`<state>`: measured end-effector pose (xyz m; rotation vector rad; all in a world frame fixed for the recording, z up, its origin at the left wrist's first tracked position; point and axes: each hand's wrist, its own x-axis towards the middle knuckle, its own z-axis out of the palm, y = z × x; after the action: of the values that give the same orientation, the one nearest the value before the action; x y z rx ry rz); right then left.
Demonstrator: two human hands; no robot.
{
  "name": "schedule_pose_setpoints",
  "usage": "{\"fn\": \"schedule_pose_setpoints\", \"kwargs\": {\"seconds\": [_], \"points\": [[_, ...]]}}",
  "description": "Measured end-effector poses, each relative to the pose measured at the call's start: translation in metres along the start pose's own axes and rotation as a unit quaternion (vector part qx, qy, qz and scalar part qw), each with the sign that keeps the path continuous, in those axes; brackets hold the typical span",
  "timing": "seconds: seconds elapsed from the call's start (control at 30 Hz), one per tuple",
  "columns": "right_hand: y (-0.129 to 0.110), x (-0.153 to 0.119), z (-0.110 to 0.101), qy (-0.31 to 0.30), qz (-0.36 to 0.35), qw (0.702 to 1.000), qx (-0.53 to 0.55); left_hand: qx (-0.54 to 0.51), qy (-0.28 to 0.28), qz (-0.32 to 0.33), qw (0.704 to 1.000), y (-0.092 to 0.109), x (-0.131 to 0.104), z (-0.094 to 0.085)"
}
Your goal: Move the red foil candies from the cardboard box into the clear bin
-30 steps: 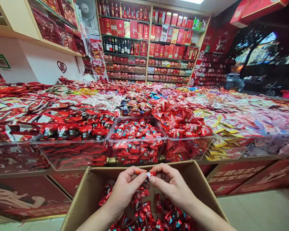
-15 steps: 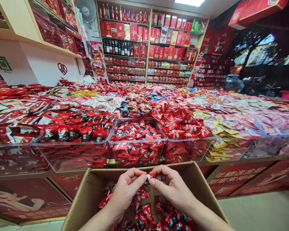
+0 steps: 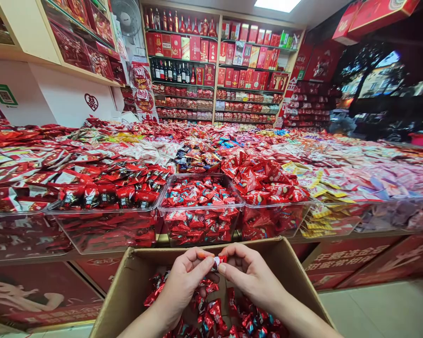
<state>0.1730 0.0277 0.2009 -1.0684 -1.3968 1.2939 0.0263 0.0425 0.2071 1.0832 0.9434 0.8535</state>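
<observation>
A small red and white wrapped candy (image 3: 216, 263) is pinched at its two ends between my hands, above an open cardboard box (image 3: 118, 286). My left hand (image 3: 190, 274) grips its left end with thumb and fingertips. The right end is between the thumb and fingers of my right hand (image 3: 245, 272). Below my hands, loose red candies (image 3: 215, 312) with some blue parts lie on the box's bottom; my wrists hide some of them. Just beyond the box stands a clear bin of red and blue candies (image 3: 201, 211).
Clear bins of dark red packets (image 3: 105, 218), red packets (image 3: 275, 211) and yellow packets (image 3: 324, 216) line the counter's front edge (image 3: 63, 254). Heaps of candy spread behind them. Shelves with bottles and red boxes (image 3: 183, 47) stand at the back.
</observation>
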Motion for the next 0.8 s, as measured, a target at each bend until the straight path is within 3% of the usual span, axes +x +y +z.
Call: {"fn": "schedule_pose_setpoints", "kwargs": {"seconds": [0.2,0.3,0.4,0.47,0.57,0.7,0.8], "points": [[-0.008,0.000,0.002,0.057,-0.049,0.996,-0.053,-0.067,0.024,-0.007,0.997,-0.002,0.002,0.000],[-0.040,0.015,-0.006,0.110,-0.158,0.974,-0.121,-0.094,0.022,-0.016,0.995,-0.005,0.003,-0.001],[-0.078,0.048,-0.017,0.138,-0.259,0.925,-0.241,-0.089,0.033,-0.020,0.995,-0.009,0.004,-0.002],[-0.097,0.075,-0.023,0.097,-0.266,0.892,-0.353,-0.083,0.029,-0.024,0.996,-0.012,0.006,-0.003],[-0.107,0.111,-0.026,-0.016,-0.227,0.860,-0.457,-0.074,0.019,-0.017,0.997,-0.016,0.010,-0.005],[-0.101,0.135,-0.025,-0.119,-0.194,0.838,-0.497,-0.063,0.013,-0.027,0.998,-0.019,0.011,-0.009],[-0.093,0.140,-0.024,-0.149,-0.188,0.826,-0.510,-0.056,0.000,-0.022,0.998,-0.019,0.009,-0.010]]}}
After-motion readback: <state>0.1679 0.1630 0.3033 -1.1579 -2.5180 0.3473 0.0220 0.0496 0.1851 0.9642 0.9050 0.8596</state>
